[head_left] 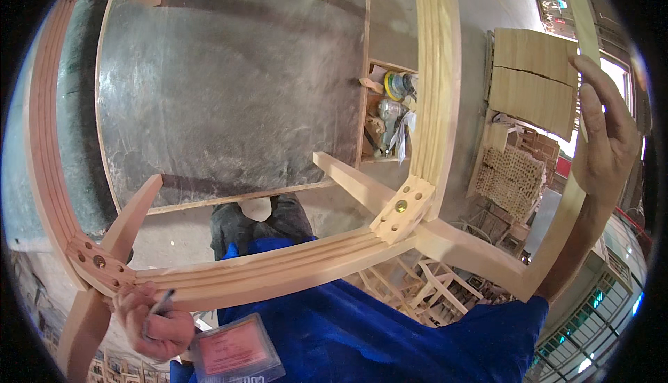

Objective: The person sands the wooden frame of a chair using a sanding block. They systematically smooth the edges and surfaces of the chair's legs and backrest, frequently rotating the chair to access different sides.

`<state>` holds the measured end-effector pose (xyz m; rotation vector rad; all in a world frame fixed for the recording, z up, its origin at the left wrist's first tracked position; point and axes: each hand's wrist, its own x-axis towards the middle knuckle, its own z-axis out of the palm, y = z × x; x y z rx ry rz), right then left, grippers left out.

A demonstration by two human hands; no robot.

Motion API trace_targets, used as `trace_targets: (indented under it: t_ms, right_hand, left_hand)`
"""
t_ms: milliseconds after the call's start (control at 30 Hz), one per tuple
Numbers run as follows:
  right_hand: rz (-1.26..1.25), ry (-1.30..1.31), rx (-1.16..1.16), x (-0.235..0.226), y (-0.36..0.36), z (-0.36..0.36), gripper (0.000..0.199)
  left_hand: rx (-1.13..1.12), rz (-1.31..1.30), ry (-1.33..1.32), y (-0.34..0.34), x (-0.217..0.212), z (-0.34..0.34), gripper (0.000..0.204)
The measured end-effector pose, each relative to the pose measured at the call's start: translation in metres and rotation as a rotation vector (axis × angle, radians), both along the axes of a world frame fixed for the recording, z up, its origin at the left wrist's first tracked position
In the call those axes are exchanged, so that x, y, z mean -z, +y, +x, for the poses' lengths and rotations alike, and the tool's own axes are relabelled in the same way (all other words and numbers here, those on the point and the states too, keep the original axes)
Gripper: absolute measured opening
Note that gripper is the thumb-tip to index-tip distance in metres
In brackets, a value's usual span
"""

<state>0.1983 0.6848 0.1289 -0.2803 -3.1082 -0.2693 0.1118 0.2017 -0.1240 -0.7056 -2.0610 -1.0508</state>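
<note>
A pale wooden chair-like frame [264, 272] stands across my view, with grooved rails, splayed legs and corner blocks [402, 208] holding round brass-coloured inserts. At its lower left corner, my left hand [153, 322] is closed around a slim dark stick [164, 302] like a pencil. Its fingertips lie close against the rail; whether they press on it I cannot tell. Far to the right, my right hand [605, 136] is raised and wrapped round a long wooden side bar [557, 237] of the frame. Its thumb and fingers lie on either side of the bar.
Beneath the frame is a dark-topped table [243, 91]. An open wooden box [390, 159] at its right holds a sander [398, 86] and a power tool. Stacked boards [532, 80] and bundled wood pieces [511, 178] stand farther right. A badge [233, 348] hangs at my blue shirt.
</note>
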Motion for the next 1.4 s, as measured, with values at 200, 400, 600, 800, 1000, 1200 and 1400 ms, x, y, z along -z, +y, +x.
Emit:
trace_targets:
  t_ms: [200,400,600,800,1000,1200,1400]
  right_hand:
    - [-0.164,0.084,0.133,0.004,0.003,0.0,0.027]
    - [-0.194,0.107,0.277,0.009,-0.01,-0.003,0.026]
    - [-0.175,0.084,0.242,0.008,-0.009,-0.006,0.027]
    - [-0.09,0.083,0.317,0.006,0.0,-0.003,0.032]
    - [-0.185,0.158,0.278,0.028,0.048,-0.035,0.031]
    - [0.484,-0.158,0.16,0.049,0.035,-0.057,0.039]
    - [-0.532,-0.36,-0.14,0.097,-0.179,-0.145,0.046]
  left_hand:
    - [0.247,-0.131,-0.157,0.004,-0.021,-0.002,0.022]
    - [0.252,-0.21,-0.19,0.013,-0.031,-0.01,0.02]
    - [0.284,-0.233,-0.202,0.007,-0.033,-0.01,0.019]
    - [0.221,-0.178,-0.119,0.017,-0.029,-0.009,0.022]
    - [0.212,-0.282,-0.164,0.061,-0.016,-0.045,0.018]
    - [0.322,-0.094,-0.216,0.079,-0.026,-0.071,0.019]
    - [0.467,0.321,-0.465,0.004,-0.062,-0.044,0.015]
